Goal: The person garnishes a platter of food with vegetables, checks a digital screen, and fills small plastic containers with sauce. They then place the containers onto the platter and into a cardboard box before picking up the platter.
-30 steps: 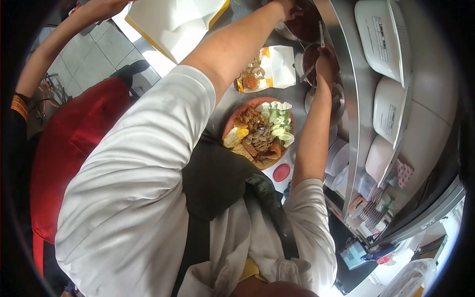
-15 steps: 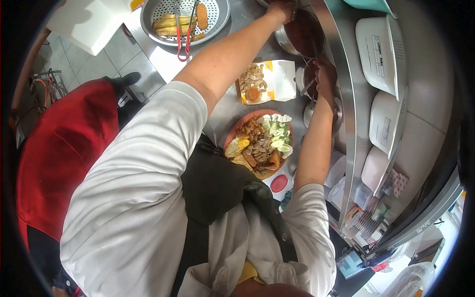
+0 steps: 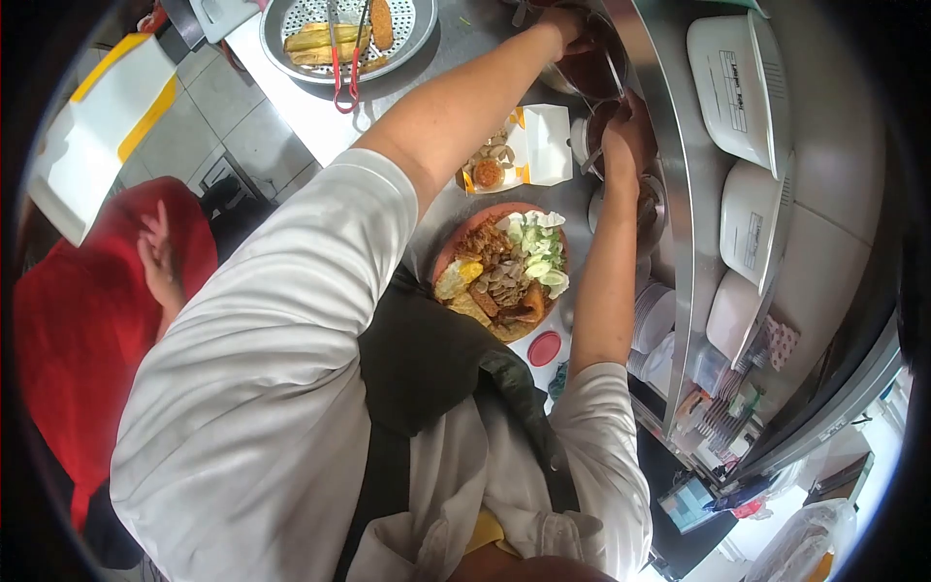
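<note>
My left hand (image 3: 570,35) reaches over the near rim of a metal pot of dark red sauce (image 3: 593,70). Its fingers curl downward, and whatever they hold is hidden. My right hand (image 3: 628,141) is closed on a thin metal utensil handle (image 3: 614,74) that slants into the sauce; its lower end is out of sight. Beside my forearms lies an open takeaway box (image 3: 545,145) with sliced meat and a small cup of orange-red sauce (image 3: 488,174). Below it sits a round clay-coloured plate (image 3: 444,254) loaded with meat, fried egg, plantain, avocado and salad.
A perforated metal pan (image 3: 427,39) holds fried food and red-handled tongs (image 3: 351,73). More pots (image 3: 645,218) line the shelf edge, with white containers (image 3: 732,97) to the right. A person in red (image 3: 107,320) stands at left near an open white box (image 3: 102,136).
My left hand has moved right, onto the sauce pot. My right hand stays on the utensil handle. The white box at left has shifted down and left, and the person's hand now shows.
</note>
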{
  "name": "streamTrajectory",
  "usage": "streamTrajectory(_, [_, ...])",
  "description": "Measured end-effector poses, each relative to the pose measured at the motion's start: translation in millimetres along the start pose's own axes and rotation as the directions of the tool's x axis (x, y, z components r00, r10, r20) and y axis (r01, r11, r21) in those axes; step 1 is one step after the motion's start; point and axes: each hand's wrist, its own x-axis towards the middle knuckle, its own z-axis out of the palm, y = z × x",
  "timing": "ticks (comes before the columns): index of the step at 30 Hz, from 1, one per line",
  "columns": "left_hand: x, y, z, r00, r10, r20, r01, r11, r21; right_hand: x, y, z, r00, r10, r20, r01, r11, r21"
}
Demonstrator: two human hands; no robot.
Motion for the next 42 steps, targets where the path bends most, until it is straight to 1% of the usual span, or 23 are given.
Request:
streamTrajectory(1, [1.1,-2.1,-0.5,0.999,0.038,-0.005,-0.036,0.971,0.236,0.7,0.2,0.3,1.0,-0.004,-0.009,0.004,1.0,-0.016])
streamTrajectory(2, [2.7,-3.4,-3.0,0.999,-0.027,-0.043,0.024,0.997,-0.07,1.2,0.7,2.1,1.0,-0.01,-0.017,0.009,0.999,-0.031])
streamTrajectory(3, [-17.1,14.6,-2.9,0.993,-0.1,-0.057,0.072,0.926,-0.37,1.1,1.4,3.7,1.0,-0.014,-0.026,0.013,0.999,-0.047])
streamTrajectory(4, [-34.8,31.0,0.1,0.984,-0.172,-0.046,0.104,0.765,-0.636,-0.3,1.8,3.7,1.0,0.018,-0.007,-0.018,0.999,-0.029])
streamTrajectory(8, [-55.9,55.9,6.3,0.957,-0.226,-0.183,0.09,0.83,-0.55,-0.2,16.9,18.0,0.998,-0.033,-0.043,0.033,0.999,-0.023])
streamTrajectory(10, [-52.0,51.1,3.9,0.953,-0.262,-0.153,0.132,0.813,-0.566,5.2,38.9,34.4,0.997,0.077,-0.027,-0.067,0.966,0.251])
streamTrajectory(12, [-75.0,63.7,3.3,0.956,-0.276,-0.1,0.158,0.771,-0.617,13.3,49.1,42.5,0.94,0.292,0.176,-0.334,0.685,0.648])
streamTrajectory(15, [-78.0,56.9,-5.1,0.97,-0.243,-0.014,0.157,0.672,-0.724,14.3,34.5,23.9,0.791,0.434,0.431,-0.571,0.271,0.775])
streamTrajectory(18, [-89.3,53.4,-4.4,0.99,-0.138,0.04,0.117,0.611,-0.783,28.5,77.9,62.2,0.822,0.361,0.44,-0.569,0.487,0.663])
streamTrajectory(20, [-115.6,54.9,-2.4,0.993,-0.102,0.054,0.104,0.584,-0.805,24.9,74.4,68.0,0.932,0.273,0.238,-0.346,0.863,0.369])
streamTrajectory(21, [-131.2,57.0,-2.2,0.993,-0.106,0.056,0.107,0.571,-0.814,21.5,59.9,61.5,0.973,0.195,0.121,-0.214,0.962,0.168])
streamTrajectory(22, [-148.4,56.4,-3.3,0.992,-0.112,0.057,0.11,0.557,-0.823,18.6,40.6,51.2,0.988,0.123,0.088,-0.138,0.974,0.181])
streamTrajectory(24, [-195.1,52.1,-8.3,0.988,-0.087,0.128,0.155,0.564,-0.811,4.1,-6.3,20.9,0.957,0.074,0.28,-0.241,0.737,0.631])
streamTrajectory(25, [-221.4,47.0,-10.1,0.983,-0.082,0.165,0.183,0.564,-0.805,-9.9,-33.0,5.7,0.918,0.005,0.396,-0.371,0.366,0.854])
streamTrajectory(26, [-246.1,39.6,-11.9,0.976,-0.144,0.165,0.218,0.577,-0.787,-22.7,-52.5,-0.4,0.862,0.003,0.507,-0.499,0.186,0.846])
streamTrajectory(27, [-270.0,30.2,-14.7,0.966,-0.204,0.159,0.251,0.59,-0.768,-35.7,-70.5,0.8,0.842,0.011,0.54,-0.535,0.149,0.832])
streamTrajectory(28, [-293.0,22.5,-18.2,0.953,-0.264,0.151,0.285,0.6,-0.748,-51.1,-80.3,7.2,0.81,-0.066,0.583,-0.583,0.014,0.812])
streamTrajectory(30, [-339.2,11.1,-24.8,0.886,-0.456,0.08,0.39,0.642,-0.66,-80.0,-104.0,14.4,0.758,-0.111,0.643,-0.644,0.028,0.764])
streamTrajectory(32, [-378.1,-0.1,-31.8,0.809,-0.587,0.0,0.478,0.659,-0.58,-109.1,-107.7,35.6,0.729,-0.132,0.671,-0.656,0.144,0.741])
streamTrajectory(33, [-394.2,-8.4,-36.6,0.777,-0.628,-0.04,0.51,0.666,-0.544,-125.6,-115.1,38.5,0.696,-0.098,0.711,-0.7,0.129,0.702])
streamTrajectory(36, [-425.6,-19.5,-34.5,0.733,-0.618,-0.283,0.481,0.766,-0.426,-183.4,-117.0,86.4,0.773,-0.06,0.632,-0.608,0.213,0.765])
streamTrajectory(39, [-436.9,-36.6,-36.9,0.761,-0.501,-0.411,0.37,0.857,-0.359,-206.1,-120.3,93.6,0.891,-0.129,0.436,-0.267,0.628,0.731])
streamTrajectory(42, [-440.4,-51.7,-39.4,0.775,-0.438,-0.455,0.306,0.891,-0.336,-218.3,-115.3,98.8,0.883,-0.42,0.208,0.175,0.707,0.685])
